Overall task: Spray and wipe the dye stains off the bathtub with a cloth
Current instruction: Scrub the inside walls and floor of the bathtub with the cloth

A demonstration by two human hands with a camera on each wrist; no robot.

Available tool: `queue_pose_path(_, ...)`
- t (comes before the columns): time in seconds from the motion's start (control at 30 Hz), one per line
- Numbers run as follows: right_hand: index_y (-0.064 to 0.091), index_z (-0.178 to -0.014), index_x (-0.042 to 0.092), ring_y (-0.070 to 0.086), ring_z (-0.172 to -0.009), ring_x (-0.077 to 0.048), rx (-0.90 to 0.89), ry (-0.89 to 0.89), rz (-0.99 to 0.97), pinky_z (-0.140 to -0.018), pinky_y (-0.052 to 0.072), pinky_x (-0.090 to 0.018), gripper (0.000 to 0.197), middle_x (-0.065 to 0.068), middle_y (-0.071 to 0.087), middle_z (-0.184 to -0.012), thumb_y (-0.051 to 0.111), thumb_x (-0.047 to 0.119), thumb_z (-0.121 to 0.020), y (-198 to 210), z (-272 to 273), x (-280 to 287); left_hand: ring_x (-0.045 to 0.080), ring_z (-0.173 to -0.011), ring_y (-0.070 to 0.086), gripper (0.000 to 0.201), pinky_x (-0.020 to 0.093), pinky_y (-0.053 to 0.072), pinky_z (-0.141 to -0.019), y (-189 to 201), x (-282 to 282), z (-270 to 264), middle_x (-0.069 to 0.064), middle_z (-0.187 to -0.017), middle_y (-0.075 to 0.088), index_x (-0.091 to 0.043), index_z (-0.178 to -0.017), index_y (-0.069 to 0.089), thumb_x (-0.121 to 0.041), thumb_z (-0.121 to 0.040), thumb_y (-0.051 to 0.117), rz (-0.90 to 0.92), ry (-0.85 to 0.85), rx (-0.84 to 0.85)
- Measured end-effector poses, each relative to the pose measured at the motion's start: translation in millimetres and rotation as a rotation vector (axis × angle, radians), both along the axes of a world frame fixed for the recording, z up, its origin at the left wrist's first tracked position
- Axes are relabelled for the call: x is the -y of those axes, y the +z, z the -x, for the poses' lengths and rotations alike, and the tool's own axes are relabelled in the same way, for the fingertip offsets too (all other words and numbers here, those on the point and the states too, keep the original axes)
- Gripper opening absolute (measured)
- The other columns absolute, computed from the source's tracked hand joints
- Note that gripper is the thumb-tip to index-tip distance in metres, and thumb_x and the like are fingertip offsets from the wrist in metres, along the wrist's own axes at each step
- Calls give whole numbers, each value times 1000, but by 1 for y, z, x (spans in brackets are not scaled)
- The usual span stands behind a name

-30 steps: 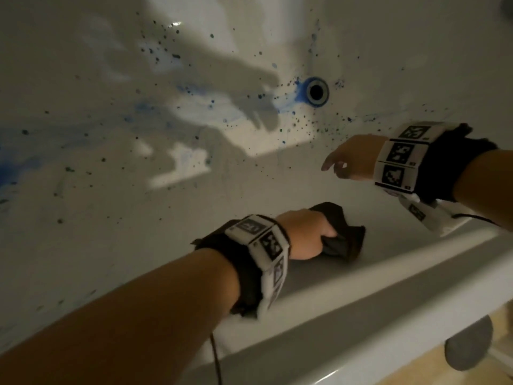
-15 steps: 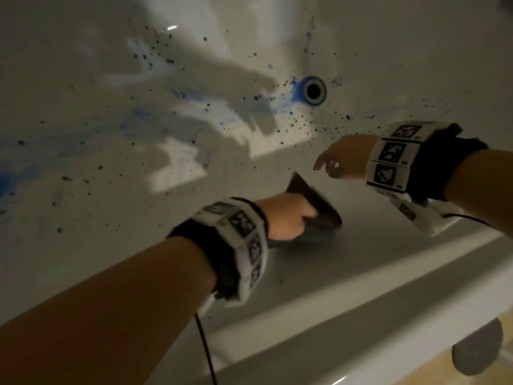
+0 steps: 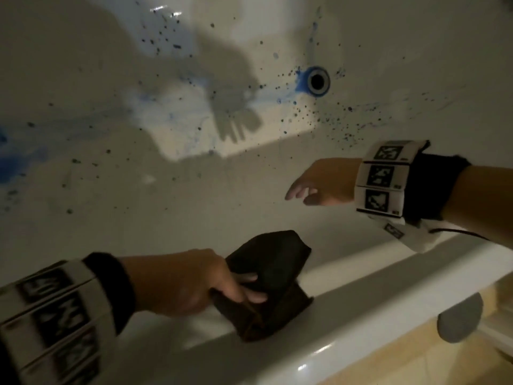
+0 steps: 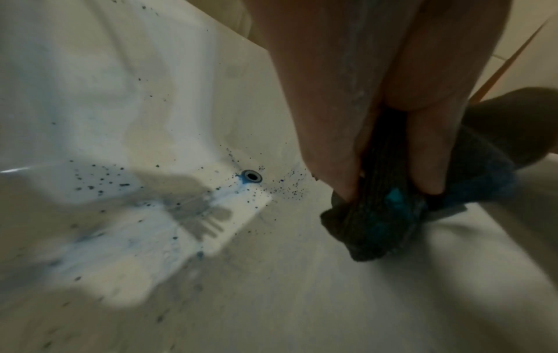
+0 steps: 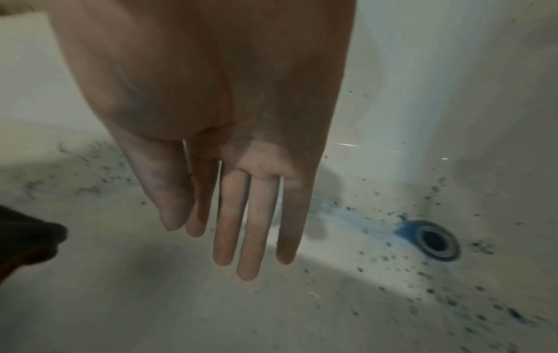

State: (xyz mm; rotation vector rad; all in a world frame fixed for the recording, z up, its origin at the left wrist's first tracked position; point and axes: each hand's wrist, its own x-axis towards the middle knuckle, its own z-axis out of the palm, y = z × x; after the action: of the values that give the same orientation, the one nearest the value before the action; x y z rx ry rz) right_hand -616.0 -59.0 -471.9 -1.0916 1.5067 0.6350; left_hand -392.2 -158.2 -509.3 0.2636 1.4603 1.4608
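- I am gripping the dark cloth (image 3: 273, 284) in my left hand (image 3: 191, 282), fingers curled round a bunched fold, and it is lying against the near wall of the bathtub (image 3: 361, 323), just beside the rim.
- My right hand (image 3: 324, 184) is hanging over the tub floor with fingers straight and pressed close together, holding nothing and touching nothing that I can make out.
- The dye stains (image 3: 327, 118) are sitting well apart from the cloth: specks round the drain (image 3: 319, 81), a blue ring at its edge, and a blue smear (image 3: 11, 159) far to the left.
- I am wiping where little dye shows, so I am risking missing the real mess entirely.
- The cloth is already showing blue patches (image 4: 394, 197) in the left wrist view; dragging that face across the white floor could be smearing dye rather than lifting it.
- No spray bottle is showing anywhere, so I am judging the specks may be drying on and resisting a plain wipe.
- The bunched cloth is offering little flat surface, and it could be slipping from my curled fingers on the slick wall.
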Motion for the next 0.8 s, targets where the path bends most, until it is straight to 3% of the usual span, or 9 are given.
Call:
queue_pose_path(0.03,48,-134,28,46,-121,-7,30,-18,12,-104,29,-21,38,10,52,-132,45,19,-97,4,-9,6,-23,-123,30,42,9,15,-113,-9,2,-18,-56,-112,40,-73,-107,43,-82,-67,35,-15,4,-91)
queue_pose_path(0.1,51,-131,28,47,-120,-6,69,-62,36,-103,29,-20,36,11,53,-131,47,22,-96,12,-26,20,-16,-133,19,25,1,7,-108,2,13,-40,-59,-118,30,-82,-98,38,-75,-75,30,13,34,-63)
queue_pose_path(0.27,53,-130,29,44,-125,-9,248,-156,8,-105,27,-25,40,11,51,-134,46,42,-93,32,-95,46,-6,-130,37,58,17,25,-112,44,40,-55,-16,-136,50,-68,-111,43,-14,-93,52,49,203,47)
queue_pose_path(0.37,29,-144,35,37,-130,-11,401,-121,-109,-105,24,-26,49,10,40,-144,39,42,-96,34,-139,56,-14,-80,55,31,7,39,-75,48,46,-67,-23,-84,64,-34,-105,67,-9,-89,59,168,232,6)
queue_pose_path(0.43,16,-146,38,33,-133,-11,450,-92,-141,-108,20,-28,52,11,35,-147,34,43,-98,30,-156,64,-11,-67,54,33,6,37,-64,52,58,-75,-26,-68,60,-31,-108,67,-9,-83,65,168,219,49)
queue_pose_path(0.53,20,-146,39,41,-120,-7,473,-66,-149,-100,25,-23,52,12,40,-143,34,48,-96,22,-170,77,-3,-94,61,50,18,45,-92,57,82,-94,-25,-99,67,-48,-117,58,-15,-82,69,109,267,201)
queue_pose_path(0.6,32,-143,33,49,-105,-8,462,-10,-108,-86,32,-17,51,7,51,-133,45,42,-94,15,-188,81,-3,-112,55,49,23,39,-106,56,101,-109,-25,-117,62,-51,-114,57,-15,-82,68,143,319,292)
queue_pose_path(0.7,42,-139,17,52,-116,-22,444,153,-96,-88,38,-25,53,-5,53,-131,55,35,-91,8,-213,87,-9,-121,43,51,18,31,-109,50,126,-140,-22,-135,48,-48,-125,48,-22,-85,66,318,255,369)
queue_pose_path(0.8,48,-134,16,51,-117,-18,401,161,-83,-82,33,-15,48,-2,55,-128,57,31,-90,10,-210,97,-5,-117,39,59,15,26,-105,43,141,-180,-18,-140,40,-44,-138,35,-41,-85,62,520,-25,389)
